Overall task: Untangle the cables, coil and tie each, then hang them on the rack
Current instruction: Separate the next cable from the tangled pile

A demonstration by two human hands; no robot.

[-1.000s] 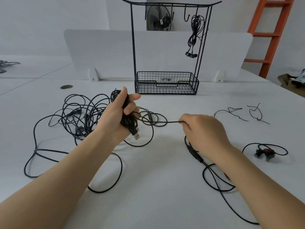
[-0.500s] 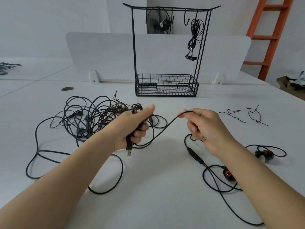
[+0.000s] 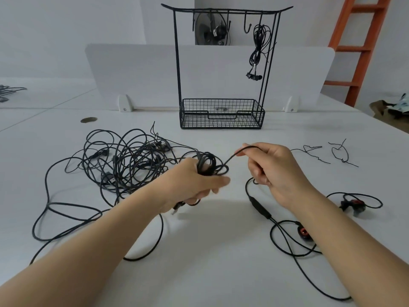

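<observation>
My left hand (image 3: 194, 187) grips a small coil of black USB cable (image 3: 207, 165), its plug hanging below the fist. My right hand (image 3: 272, 171) pinches the same cable's free length a little to the right, bending it into a loop above the table. A tangled pile of black cables (image 3: 128, 160) lies to the left of my left hand. Black earphones with red buds (image 3: 303, 232) trail across the table under my right forearm. The black wire rack (image 3: 221, 63) stands behind, with one tied earphone bundle (image 3: 257, 52) hanging on its right hook.
Two black twist ties (image 3: 338, 152) lie at the right of the white table (image 3: 210, 273). The rack's wire basket (image 3: 221, 117) sits against a white divider panel (image 3: 132, 72). An orange ladder (image 3: 363, 47) stands at the back right. A cable hole (image 3: 89, 120) is at the left.
My left hand has turned over and moved right with the coil, its plug now pointing down. My right hand rose and came closer, bringing the cable round onto the coil.
</observation>
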